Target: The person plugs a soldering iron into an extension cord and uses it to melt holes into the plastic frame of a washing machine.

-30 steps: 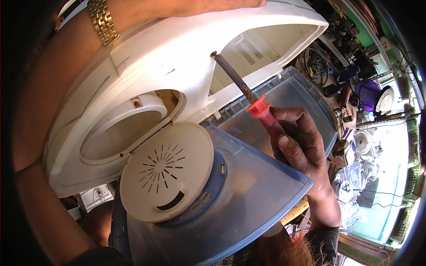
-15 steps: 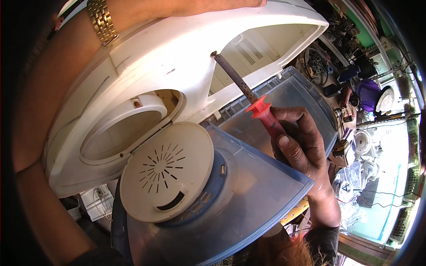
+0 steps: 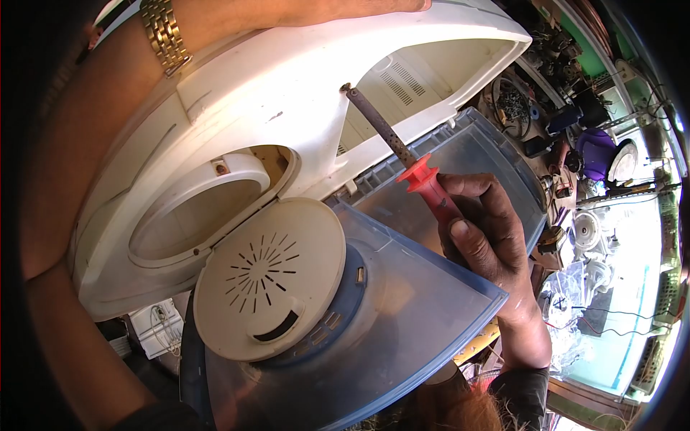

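Note:
My right hand (image 3: 492, 241) is closed round the red handle of a soldering iron (image 3: 433, 188). The iron's dark, pitted barrel points up and left, and its tip is at a small dark spot on a white plastic panel (image 3: 287, 93), which looks like a washing machine's top. Across the upper edge of the panel lies my left forearm with a gold watch; my left hand (image 3: 388, 7) is mostly cut off by the frame, fingers hidden. Below hang a see-through blue lid (image 3: 417, 309) and a round cream slotted cover (image 3: 269, 276). The panel has a round opening beside that cover.
Another blue see-through lid (image 3: 489, 165) is behind my right hand. On the right are a cluttered workbench, a purple container (image 3: 595, 154), clear plastic bags (image 3: 568, 309) and thin wires. A white box with cables (image 3: 159, 327) stands at lower left.

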Demonstrator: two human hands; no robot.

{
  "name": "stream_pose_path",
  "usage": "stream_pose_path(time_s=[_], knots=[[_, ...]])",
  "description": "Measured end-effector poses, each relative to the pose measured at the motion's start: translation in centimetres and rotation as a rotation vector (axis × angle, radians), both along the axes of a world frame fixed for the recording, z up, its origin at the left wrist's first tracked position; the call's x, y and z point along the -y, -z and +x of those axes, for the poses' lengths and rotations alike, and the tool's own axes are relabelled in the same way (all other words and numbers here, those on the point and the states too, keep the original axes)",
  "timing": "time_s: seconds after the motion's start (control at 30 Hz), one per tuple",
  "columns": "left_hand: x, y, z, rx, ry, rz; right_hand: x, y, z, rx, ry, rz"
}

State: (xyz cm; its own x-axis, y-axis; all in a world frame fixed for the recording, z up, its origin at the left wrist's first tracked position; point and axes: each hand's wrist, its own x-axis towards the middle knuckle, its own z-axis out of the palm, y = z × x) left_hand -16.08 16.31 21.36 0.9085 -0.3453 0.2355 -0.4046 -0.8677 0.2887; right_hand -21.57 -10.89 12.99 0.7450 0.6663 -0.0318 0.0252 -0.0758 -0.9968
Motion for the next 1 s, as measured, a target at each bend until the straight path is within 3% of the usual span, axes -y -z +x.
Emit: stream_pose_path(time_s=[1.0], knots=[[0.0,0.7,1.1,0.048,-0.014,0.035,0.2,0.2,0.2,0.03,-0.031,0.0]])
